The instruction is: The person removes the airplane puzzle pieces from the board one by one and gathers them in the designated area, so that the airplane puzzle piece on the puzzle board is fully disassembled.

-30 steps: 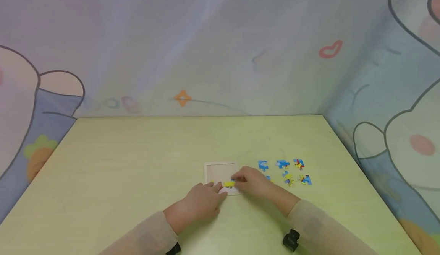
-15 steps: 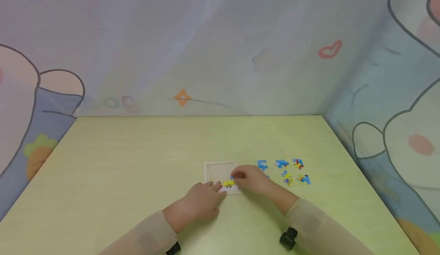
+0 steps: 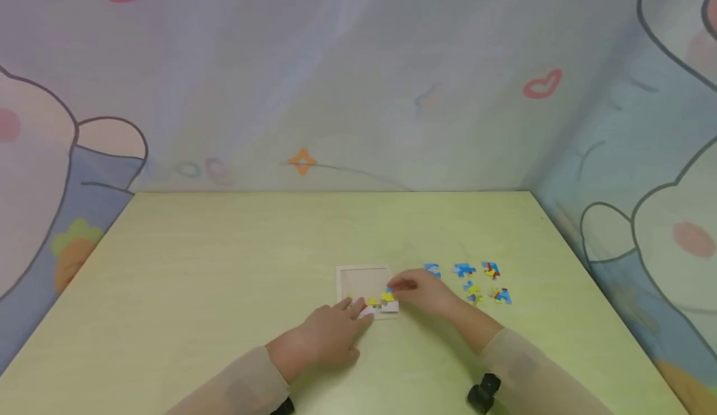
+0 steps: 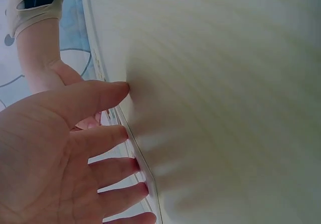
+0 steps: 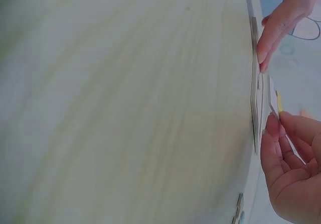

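Observation:
A square puzzle tray [image 3: 365,267] with a pale rim lies on the table in front of me. My left hand [image 3: 332,335] rests over its near left corner, fingers extended onto pieces along the near edge. In the left wrist view those fingers [image 4: 118,163] are spread and straight. Between thumb and fingers, my right hand [image 3: 422,292] pinches a puzzle piece [image 3: 388,298], white, yellow and blue, over the tray's near right corner. The right wrist view shows this puzzle piece [image 5: 273,97] raised and tilted above the tray [image 5: 255,93]. My left fingers partly hide the placed pieces.
Several loose puzzle pieces lie right of the tray, among them a blue one [image 3: 463,270], a red and blue one [image 3: 490,270] and a yellow one [image 3: 473,293]. A printed cloth wall [image 3: 358,91] stands behind the table [image 3: 224,247].
My right hand has shifted slightly, and more of the pinched piece's white and yellow face now shows at the tray's near right corner. My left hand stays in place. The head view has shifted slightly.

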A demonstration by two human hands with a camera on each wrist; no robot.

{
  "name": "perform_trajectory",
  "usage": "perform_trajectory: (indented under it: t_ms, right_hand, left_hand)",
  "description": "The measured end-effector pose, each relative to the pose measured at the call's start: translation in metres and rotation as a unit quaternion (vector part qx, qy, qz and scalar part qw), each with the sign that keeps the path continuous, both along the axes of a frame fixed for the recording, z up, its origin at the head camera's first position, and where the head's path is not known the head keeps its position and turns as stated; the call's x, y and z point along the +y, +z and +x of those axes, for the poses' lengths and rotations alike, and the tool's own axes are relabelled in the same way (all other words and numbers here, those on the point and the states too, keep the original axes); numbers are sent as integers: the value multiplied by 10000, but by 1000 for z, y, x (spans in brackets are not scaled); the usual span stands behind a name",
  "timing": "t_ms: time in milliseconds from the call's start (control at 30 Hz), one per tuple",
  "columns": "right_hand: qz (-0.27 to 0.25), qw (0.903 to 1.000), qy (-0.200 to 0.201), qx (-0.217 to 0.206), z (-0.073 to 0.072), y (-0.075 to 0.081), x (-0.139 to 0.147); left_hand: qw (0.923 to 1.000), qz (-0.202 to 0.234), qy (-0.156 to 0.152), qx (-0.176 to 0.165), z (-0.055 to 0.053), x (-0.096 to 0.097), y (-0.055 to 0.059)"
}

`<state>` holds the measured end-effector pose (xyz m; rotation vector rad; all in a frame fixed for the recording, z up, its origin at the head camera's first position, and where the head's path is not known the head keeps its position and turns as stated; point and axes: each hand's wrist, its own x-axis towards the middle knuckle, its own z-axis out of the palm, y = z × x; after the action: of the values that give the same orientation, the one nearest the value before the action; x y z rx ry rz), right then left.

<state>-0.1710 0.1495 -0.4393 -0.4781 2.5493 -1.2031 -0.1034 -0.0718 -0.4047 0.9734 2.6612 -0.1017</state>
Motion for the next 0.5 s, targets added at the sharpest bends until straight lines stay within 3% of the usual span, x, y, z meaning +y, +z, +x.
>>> perform_trajectory:
  t_ms: [233, 500]
  right_hand:
    - [-98, 9998, -4, 143, 5, 2, 27]
    - [-226, 9993, -293, -109, 10, 3, 53]
  left_hand:
    - [10000, 10, -15, 4, 1, 0, -1]
    - [9999, -52, -79, 91, 2, -3, 1]
